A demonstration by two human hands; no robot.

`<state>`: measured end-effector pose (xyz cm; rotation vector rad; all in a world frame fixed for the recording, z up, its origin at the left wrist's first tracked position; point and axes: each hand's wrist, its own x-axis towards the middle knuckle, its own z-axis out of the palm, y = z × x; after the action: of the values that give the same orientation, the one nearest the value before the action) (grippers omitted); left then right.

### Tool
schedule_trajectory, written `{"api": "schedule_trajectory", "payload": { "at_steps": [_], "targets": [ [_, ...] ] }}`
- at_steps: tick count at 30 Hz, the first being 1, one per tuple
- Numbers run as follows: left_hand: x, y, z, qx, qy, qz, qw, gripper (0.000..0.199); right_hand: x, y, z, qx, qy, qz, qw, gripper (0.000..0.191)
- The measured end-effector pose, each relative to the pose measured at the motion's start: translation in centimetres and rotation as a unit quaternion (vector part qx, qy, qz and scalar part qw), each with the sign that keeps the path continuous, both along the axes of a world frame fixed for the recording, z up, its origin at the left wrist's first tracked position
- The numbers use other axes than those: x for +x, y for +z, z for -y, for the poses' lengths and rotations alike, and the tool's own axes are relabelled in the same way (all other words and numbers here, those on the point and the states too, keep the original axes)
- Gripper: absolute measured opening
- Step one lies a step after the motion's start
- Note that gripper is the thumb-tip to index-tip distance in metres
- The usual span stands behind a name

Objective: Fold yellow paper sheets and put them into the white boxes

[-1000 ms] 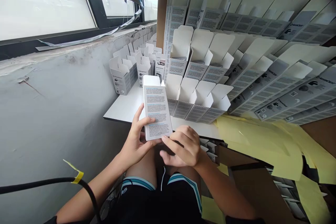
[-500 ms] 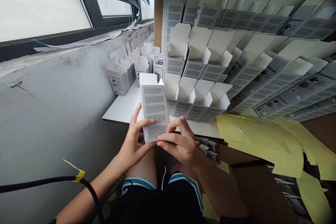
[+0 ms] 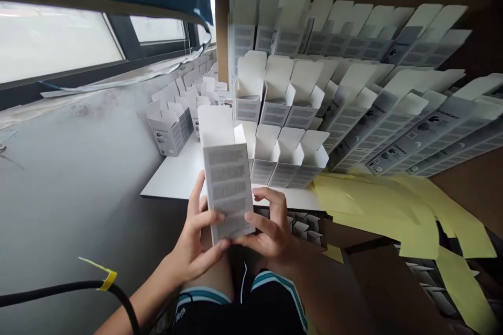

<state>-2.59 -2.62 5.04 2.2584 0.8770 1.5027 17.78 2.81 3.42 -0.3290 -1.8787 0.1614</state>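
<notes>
View: head camera, looking down over the person's lap, and the action is right in the middle.

Left hand: the left hand (image 3: pixel 192 235) is closed narrow around the lower left of the white carton (image 3: pixel 227 178), fingers spread across its printed face, thumb toward the bottom edge.

Right hand: the right hand (image 3: pixel 271 233) comes in from the other side, with a narrow hold on the carton's lower right corner, fingers curled against it.

Carton: there it is, held up between both hands, nearly upright, just in front of the near edge of the white board (image 3: pixel 173 180). Its top flaps stand open and its grey print is too blurred to read.

Behind the board: a front row of open cartons (image 3: pixel 288 159) stands on it, packed side by side, with more ranks rising beyond.

Left of the board: a cluster of open cartons (image 3: pixel 168 128) runs along the grey wall (image 3: pixel 70 167).

Right of the board: loose yellow sheets (image 3: pixel 377 209) lie spread just past its corner.

Below the board: a black cable with a yellow tag (image 3: pixel 106 280) crosses near the left forearm.
</notes>
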Motion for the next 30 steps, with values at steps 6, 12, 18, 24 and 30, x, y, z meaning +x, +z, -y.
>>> {"api": "schedule_trajectory", "payload": {
  "at_steps": [6,12,18,24,30],
  "targets": [
    [1.0,-0.9,-2.4,0.050,-0.112,-0.126,0.984,0.057,2.6,-1.4,0.7,-0.391,0.216,-0.081,0.891,0.101],
    [4.1,-0.3,-6.8,0.092,-0.154,-0.133,0.975,0.090,10.8,1.9,-2.1,-0.449,0.130,-0.102,0.878,0.048],
    [9.8,3.5,-13.4,0.128,0.000,-0.241,0.962,0.063,18.4,9.9,-10.1,-0.243,-0.093,-0.186,0.948,0.062],
    [16.7,6.0,-19.7,0.095,0.134,-0.428,0.889,0.080,19.0,13.2,-16.3,-0.234,-0.140,-0.163,0.948,0.063],
    [18.0,5.3,-21.1,0.086,0.151,-0.424,0.889,0.076,18.6,11.5,-18.2,-0.292,-0.142,-0.129,0.937,0.079]
  ]
}}
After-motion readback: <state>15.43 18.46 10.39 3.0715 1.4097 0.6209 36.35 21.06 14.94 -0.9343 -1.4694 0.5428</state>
